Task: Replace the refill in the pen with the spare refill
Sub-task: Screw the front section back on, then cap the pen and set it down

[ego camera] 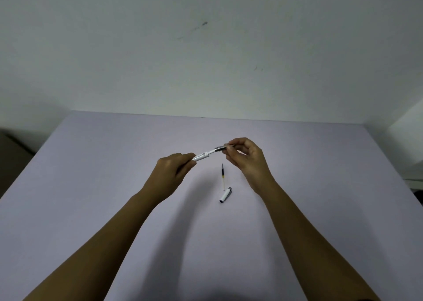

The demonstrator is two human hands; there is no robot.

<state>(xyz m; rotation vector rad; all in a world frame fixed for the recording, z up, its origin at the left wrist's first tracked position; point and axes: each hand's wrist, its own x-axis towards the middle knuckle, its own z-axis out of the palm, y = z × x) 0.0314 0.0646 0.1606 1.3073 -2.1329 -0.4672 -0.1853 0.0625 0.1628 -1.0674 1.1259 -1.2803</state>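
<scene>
1. Lavender covers the whole table, a plain matte surface that our two bare forearms cross from the near edge.
2. Nearest to us among the small parts lies the cap, white with a grey end and a dark open mouth. It rests on the table at a slant, mouth toward us.
3. Just beyond the cap lies a refill, thin and straight, pointing away from us. Its far part is dark, a short yellow band sits at the middle, and the near part is clear. Its near end is just beside the cap's grey end; whether they touch we cannot tell.
4. Our left hand is curled closed around the rear of the pen, held above the table. The pen's barrel is white with small dark print and rises toward the right.
5. Our right hand pinches the pen's front end between thumb and fingertips. That end is a grey, metallic-looking section, with a thin dark bit showing at the fingertips; the remaining fingers are loosely bent.
6. Both hands are well apart from the refill and cap below them.
7. Past the table's far edge stands a pale wall with a few faint dark marks.
</scene>
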